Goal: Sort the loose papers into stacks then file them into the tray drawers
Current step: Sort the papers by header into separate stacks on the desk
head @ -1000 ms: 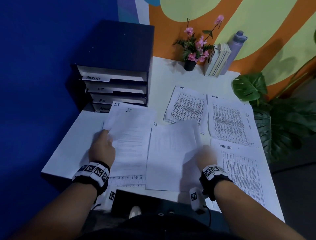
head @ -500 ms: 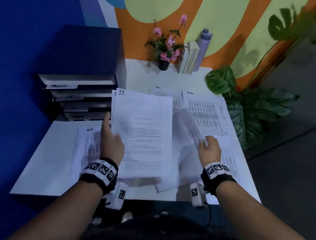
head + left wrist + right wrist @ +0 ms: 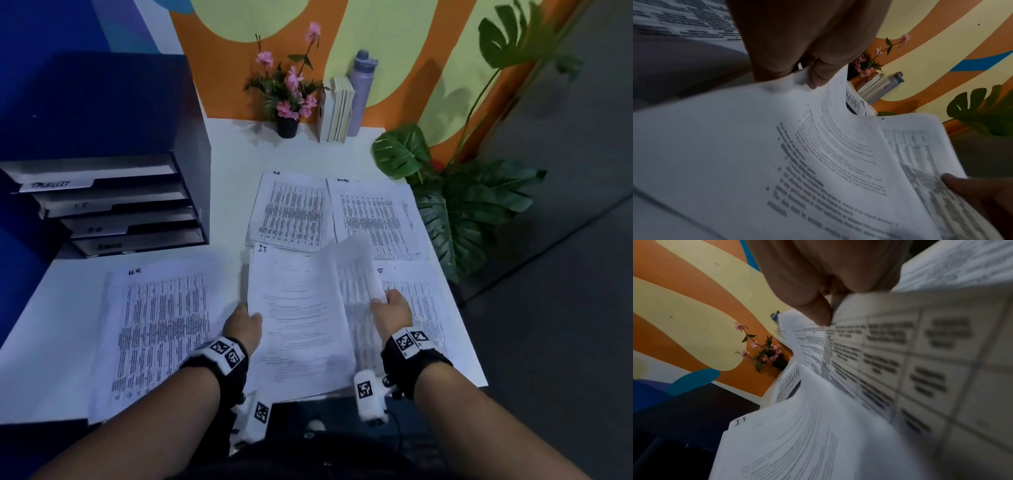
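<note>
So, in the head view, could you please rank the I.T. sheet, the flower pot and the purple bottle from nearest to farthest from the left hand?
1. I.T. sheet: held by the left hand.
2. Flower pot: far table edge, ahead.
3. Purple bottle: far edge, further right.

Bare table (image 3: 226,192) beside tray drawers (image 3: 113,205)

Dim room, orange and pale-yellow mural wall (image 3: 404,51), blue wall (image 3: 44,31) at left, white table (image 3: 233,161), grey floor (image 3: 565,342)

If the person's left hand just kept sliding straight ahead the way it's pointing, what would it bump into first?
Probably the H.R. sheet lying flat beyond the I.T. page that the left hand grips. Farther along stands the flower pot. Depth is hard to judge, so this is a guess.
</note>
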### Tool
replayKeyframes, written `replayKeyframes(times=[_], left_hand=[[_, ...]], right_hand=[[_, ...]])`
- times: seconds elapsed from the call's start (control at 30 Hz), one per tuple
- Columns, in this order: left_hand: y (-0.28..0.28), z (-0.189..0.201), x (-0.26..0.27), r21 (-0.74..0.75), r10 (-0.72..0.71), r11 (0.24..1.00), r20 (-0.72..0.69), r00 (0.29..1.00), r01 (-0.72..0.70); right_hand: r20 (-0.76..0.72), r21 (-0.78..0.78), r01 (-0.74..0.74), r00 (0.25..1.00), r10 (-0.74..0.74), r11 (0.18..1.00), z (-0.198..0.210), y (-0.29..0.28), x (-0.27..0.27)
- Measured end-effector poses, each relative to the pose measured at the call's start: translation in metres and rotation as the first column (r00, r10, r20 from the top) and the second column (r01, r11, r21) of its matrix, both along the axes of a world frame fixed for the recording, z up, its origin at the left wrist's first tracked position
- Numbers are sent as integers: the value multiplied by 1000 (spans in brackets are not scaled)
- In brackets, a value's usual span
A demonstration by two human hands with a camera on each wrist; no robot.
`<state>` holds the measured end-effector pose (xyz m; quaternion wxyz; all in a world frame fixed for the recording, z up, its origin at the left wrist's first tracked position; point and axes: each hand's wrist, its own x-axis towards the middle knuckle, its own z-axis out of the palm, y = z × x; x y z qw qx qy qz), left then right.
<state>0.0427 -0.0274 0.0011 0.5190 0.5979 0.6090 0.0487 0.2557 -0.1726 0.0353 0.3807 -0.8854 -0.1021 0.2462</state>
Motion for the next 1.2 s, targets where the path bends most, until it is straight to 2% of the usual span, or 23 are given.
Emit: replayKeyframes(times=[0.13,0.2,0.37,0.5,0.53,0.63,0.67,0.73,0.83,0.9,1.0,1.1,1.13,1.2], left_hand=[[5,0,-2,11,9,1000,-47,999,-8],[8,1,-4,13,7,1000,-61,998,-6],[6,2,-4,75,13,997,-90,996,-6],[0,6,-3,172,-3,985,49,999,-6],[-2,8,-1,219,-32,975,48,998,21],[-12,14,2,370,-149,909,-140,979,191],[-15,15,2,412,-187,873,-212,959,262],[-19,17,2,415,-296,813,-309,904,408],[-18,11,2,190,-576,723,-366,731,664],[-19,6,3,75,-676,662,-369,638,745],[-24,2,5,40,-729,596,-390,562,802],[-23,7,8,18,-759,573,-365,539,819],[-21,9,9,24,-760,579,-345,551,815],[-18,11,8,89,-728,627,-286,623,774]], right_hand=[[156,82,104,981,-116,991,17,-9,24],[212,74,127,967,-140,989,25,-16,39],[287,-139,114,955,-70,984,31,-44,75],[281,-265,120,959,-43,957,31,-66,90],[299,-297,122,954,-29,947,29,-68,90],[421,-451,85,898,128,889,23,-66,78],[414,-503,20,883,220,864,22,-63,70],[297,-592,-168,864,407,788,16,-55,53],[47,-622,-410,831,555,667,-2,-47,29],[-32,-620,-502,785,619,604,-13,-46,16],[-57,-613,-548,749,660,569,-20,-45,9],[-42,-610,-547,745,665,574,-22,-40,13],[-43,-609,-549,743,668,572,-20,-38,15],[-51,-603,-557,741,670,570,-19,-33,19]])
